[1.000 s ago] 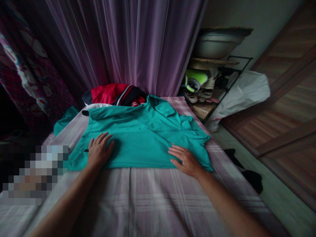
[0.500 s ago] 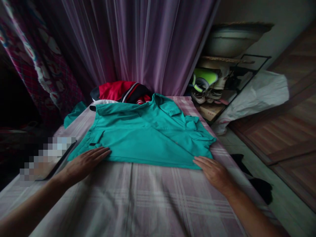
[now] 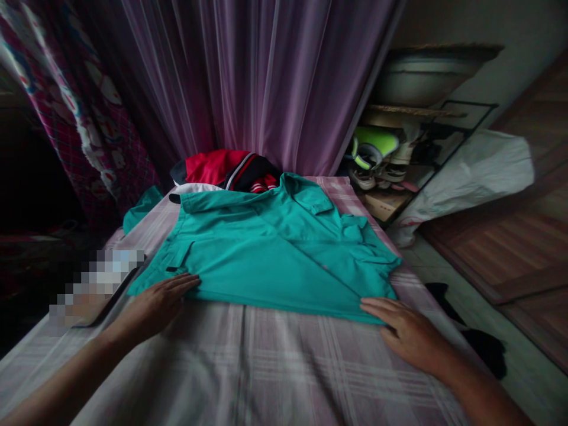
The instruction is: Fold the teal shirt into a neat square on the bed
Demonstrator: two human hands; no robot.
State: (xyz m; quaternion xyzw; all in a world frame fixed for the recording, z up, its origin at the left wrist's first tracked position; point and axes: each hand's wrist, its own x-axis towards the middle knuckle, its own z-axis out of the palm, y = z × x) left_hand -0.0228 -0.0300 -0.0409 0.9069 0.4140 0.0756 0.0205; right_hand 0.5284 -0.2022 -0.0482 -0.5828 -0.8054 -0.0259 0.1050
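Note:
A teal garment (image 3: 248,266), which looks like a jacket, lies spread on the plaid bedsheet (image 3: 284,367), with a long crease running toward its near right corner. My left hand (image 3: 162,299) rests flat on its near edge at the left, fingers straight and close to a small black tab. At the near right corner, my right hand (image 3: 406,328) lies palm down with stretched fingers on the cloth. Its thumb stands a little apart. Both hands press on the fabric rather than grip it.
A phone-like device (image 3: 106,290), its screen blurred, lies left of the garment. Behind are red and black clothes (image 3: 222,168) and a purple curtain (image 3: 248,77). Right of the bed stand a shoe rack (image 3: 437,171), a white bag (image 3: 479,177) and a wooden door (image 3: 510,254).
The whole view has shifted slightly. My right hand has moved right and toward me, and the garment's near right corner has come the same way. My left hand has barely moved.

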